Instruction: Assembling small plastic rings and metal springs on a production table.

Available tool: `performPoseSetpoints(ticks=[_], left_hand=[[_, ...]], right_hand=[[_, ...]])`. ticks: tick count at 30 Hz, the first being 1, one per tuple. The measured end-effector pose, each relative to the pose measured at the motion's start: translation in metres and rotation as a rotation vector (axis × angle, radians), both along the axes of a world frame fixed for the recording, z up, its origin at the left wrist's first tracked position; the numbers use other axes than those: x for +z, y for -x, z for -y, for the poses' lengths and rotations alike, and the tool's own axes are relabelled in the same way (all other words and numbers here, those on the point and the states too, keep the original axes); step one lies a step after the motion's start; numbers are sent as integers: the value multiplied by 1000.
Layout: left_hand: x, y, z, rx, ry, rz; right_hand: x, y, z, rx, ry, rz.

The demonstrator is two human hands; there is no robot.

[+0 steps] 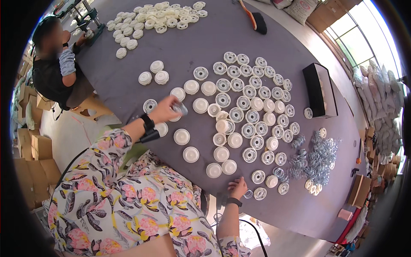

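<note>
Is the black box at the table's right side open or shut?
Open: the black box shows its pale interior beside the dark wall, with no lid across it. Whether it holds anything, I cannot tell.

Wears wht. floral garment (128,201) w/ pink blooms (148,192) & dk. leaves (79,209), 2 blk. wrist straps (148,122).

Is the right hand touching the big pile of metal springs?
Apart: the head view shows discs and bare table between right hand and spring pile.

grey-white round part (183,110) | tilted, blurred | in left hand (165,109) | silvery wire coil (248,191) | just beside right hand (237,187)
</note>
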State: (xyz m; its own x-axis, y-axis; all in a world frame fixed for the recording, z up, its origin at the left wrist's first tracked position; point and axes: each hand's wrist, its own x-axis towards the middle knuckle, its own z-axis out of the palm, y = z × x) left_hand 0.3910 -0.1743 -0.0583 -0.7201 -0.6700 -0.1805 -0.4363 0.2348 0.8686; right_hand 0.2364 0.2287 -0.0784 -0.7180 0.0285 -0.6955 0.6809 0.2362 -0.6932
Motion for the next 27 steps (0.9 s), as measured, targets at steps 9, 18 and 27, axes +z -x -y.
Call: performPoseSetpoints(ticks=[9,18,27], left_hand=[[15,64,-79,-482,0,119],[-35,115,-45,-567,940,95],[-17,104,-35,-40,-61,-96]], right_hand=[[-5,-2,-4,-17,38,-34],[1,-4,0,15,32,-45],[3,-4,0,-20,42,-35]])
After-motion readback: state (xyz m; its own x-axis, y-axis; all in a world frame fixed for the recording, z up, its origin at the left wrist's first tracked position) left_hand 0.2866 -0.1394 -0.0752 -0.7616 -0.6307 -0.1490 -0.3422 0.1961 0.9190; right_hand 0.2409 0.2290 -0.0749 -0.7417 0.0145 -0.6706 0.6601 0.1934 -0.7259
